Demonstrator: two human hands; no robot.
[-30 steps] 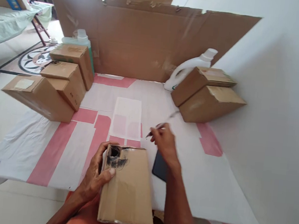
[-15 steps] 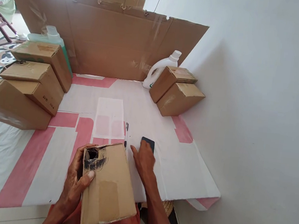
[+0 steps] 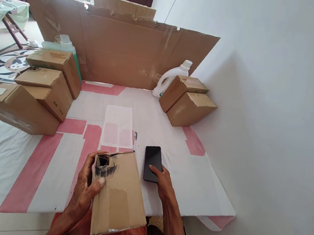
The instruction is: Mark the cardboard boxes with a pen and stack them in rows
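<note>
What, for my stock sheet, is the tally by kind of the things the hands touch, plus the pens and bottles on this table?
Box (left hand): 1 box, left hand
Phone (right hand): 1 phone, right hand
Pen: 1 pen
Bottles: 2, green bottle and white bottle
Total: 5

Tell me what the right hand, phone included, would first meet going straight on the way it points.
Probably the upright cardboard panel at the back: from the right hand and phone, the line seems to pass right of the pen, though depth is unclear.
</note>
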